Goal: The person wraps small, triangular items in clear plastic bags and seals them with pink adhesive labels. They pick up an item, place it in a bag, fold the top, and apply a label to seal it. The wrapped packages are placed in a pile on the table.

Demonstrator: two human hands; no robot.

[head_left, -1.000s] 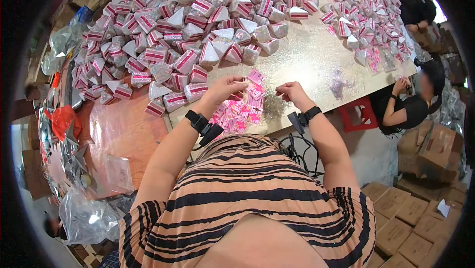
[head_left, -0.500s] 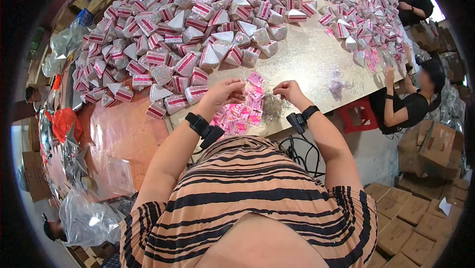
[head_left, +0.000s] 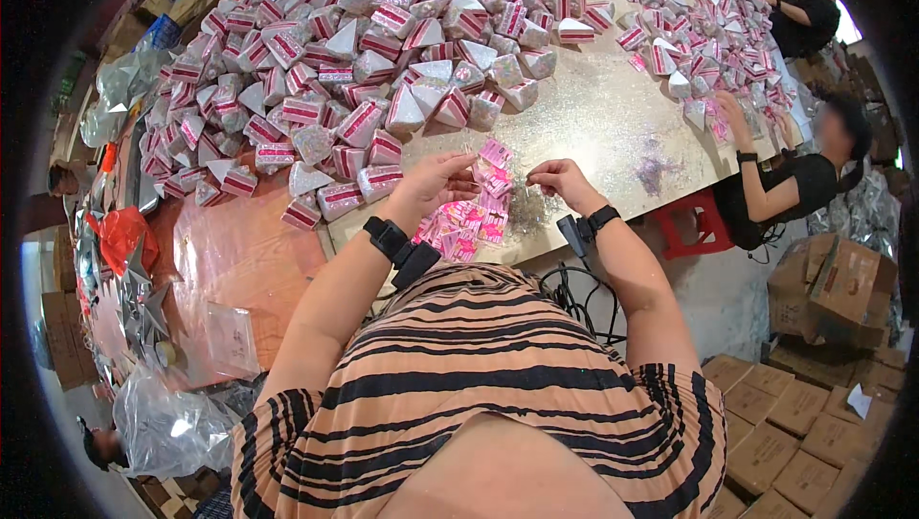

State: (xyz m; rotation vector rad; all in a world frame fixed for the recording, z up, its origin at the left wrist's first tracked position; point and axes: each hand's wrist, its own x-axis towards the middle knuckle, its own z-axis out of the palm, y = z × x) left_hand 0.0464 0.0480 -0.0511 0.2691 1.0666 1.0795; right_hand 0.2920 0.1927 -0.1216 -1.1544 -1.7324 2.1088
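Observation:
Over the near table edge, my left hand is beside the pink printed cards. Its fingers curve loosely, thumb apart, and I see nothing gripped. A few more pink cards lie in a row by its fingertips. My right hand is closed in a pinch just right of a clump of thin brownish strands. What its fingertips hold is too small to make out. Both wrists wear black straps with small boxes. Behind my hands is a big heap of bagged cake-slice-shaped pieces, white with pink-red bands.
Another heap of bagged slices covers the table's right side, where a co-worker in black reaches in. A red stool stands below. Cartons stack at lower right. Black cables hang under the edge.
My hands shift only slightly; the right fingers draw a little closer together. At right, the co-worker's arm and head have moved. The cards and slices stay put.

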